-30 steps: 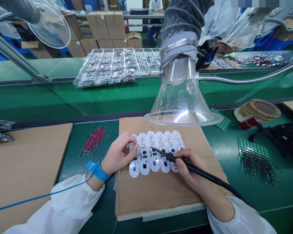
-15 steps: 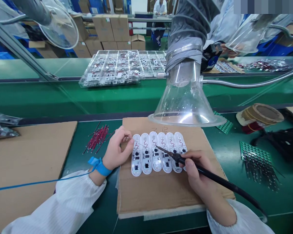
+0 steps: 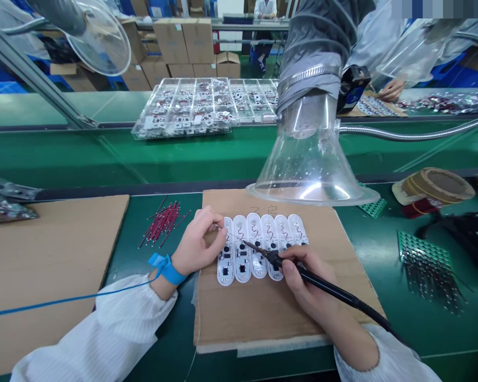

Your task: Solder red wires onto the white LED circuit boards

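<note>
My left hand (image 3: 201,241), with a blue strap (image 3: 170,269) round its wrist, pinches a thin solder wire (image 3: 234,235) at the left end of a row of white oblong circuit boards (image 3: 242,260). Short red wires show on the upper part of several boards. In my right hand (image 3: 313,278) is a black soldering iron (image 3: 332,291), gripped like a pen. Its tip meets or nearly meets the solder wire over the second board from the left; contact is too small to tell. My right fingers hide the lower ends of the rightmost boards.
Under the boards lies a cardboard sheet (image 3: 263,318). A clear fume hood (image 3: 314,164) hangs low behind them. Red wires (image 3: 164,225) lie at left, green boards with black leads (image 3: 430,265) at right. Clear trays (image 3: 187,109) stand beyond; a co-worker's hand (image 3: 391,90) is at far right.
My right hand has moved the iron's tip left, from around the third board to the second. My left hand keeps its pinch. The whole view has shifted slightly.
</note>
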